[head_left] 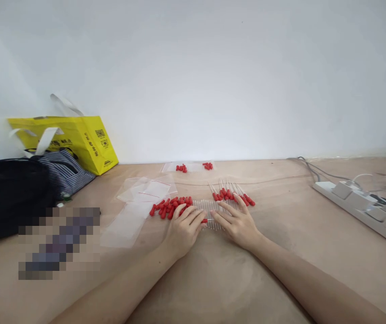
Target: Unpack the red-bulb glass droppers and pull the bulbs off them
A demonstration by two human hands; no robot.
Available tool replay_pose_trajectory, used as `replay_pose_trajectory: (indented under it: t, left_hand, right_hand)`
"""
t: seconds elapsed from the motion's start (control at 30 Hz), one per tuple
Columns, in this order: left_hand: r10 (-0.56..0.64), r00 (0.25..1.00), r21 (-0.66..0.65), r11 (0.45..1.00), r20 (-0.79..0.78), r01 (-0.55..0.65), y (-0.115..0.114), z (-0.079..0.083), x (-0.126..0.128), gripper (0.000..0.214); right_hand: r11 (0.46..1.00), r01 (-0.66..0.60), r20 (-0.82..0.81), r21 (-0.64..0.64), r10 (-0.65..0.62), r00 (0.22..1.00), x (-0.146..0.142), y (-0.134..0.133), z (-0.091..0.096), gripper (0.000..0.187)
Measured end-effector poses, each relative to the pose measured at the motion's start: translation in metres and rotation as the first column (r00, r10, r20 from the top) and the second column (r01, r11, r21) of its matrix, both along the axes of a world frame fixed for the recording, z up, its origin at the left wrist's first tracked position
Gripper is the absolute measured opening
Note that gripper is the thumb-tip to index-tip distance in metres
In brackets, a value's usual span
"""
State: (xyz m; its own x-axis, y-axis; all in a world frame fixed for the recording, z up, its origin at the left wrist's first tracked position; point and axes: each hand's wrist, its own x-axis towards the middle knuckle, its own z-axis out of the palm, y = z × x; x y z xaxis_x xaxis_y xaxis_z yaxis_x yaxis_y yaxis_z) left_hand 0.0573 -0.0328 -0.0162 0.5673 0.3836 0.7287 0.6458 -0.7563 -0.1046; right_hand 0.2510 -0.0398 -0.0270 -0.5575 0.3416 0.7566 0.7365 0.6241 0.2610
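Note:
A row of clear plastic droppers with red bulbs [170, 207] lies on the tan table [280, 252]. My left hand [184, 227] rests flat on the row's clear stems, fingers stretched out beside the red bulbs. My right hand [235, 220] lies flat too, fingers spread over the stems [209, 209] and reaching toward a second bunch of droppers [231, 194] just behind it. Neither hand grips anything.
Clear zip bags [143, 191] lie left of the droppers, and two more bags with red-bulb droppers [193, 167] sit by the wall. A yellow bag [78, 139], striped bag [64, 173] and black bag [8, 193] stand far left. A white power strip [361, 204] lies at right.

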Motion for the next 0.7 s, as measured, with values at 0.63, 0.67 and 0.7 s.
replay_pose_trajectory:
  t: [0.63,0.67,0.7]
  left_hand:
    - [-0.118,0.993,-0.119,0.986,0.016,0.119,-0.0073,0.0043,-0.0014,0.018]
    - [-0.127,0.992,-0.129,0.983,0.025,0.129,-0.0079,0.0042,-0.0019,0.018]
    - [-0.132,0.991,-0.136,0.981,0.033,0.136,-0.0084,0.0042,-0.0023,0.018]
  right_hand:
    - [0.996,-0.085,-0.054,-0.038,0.083,0.995,-0.0052,-0.0017,-0.0039,0.013]
    - [0.995,-0.092,-0.049,-0.028,0.091,0.995,-0.0042,-0.0012,-0.0042,0.013]
    - [0.995,-0.097,-0.047,-0.019,0.096,0.994,-0.0035,-0.0008,-0.0045,0.012]
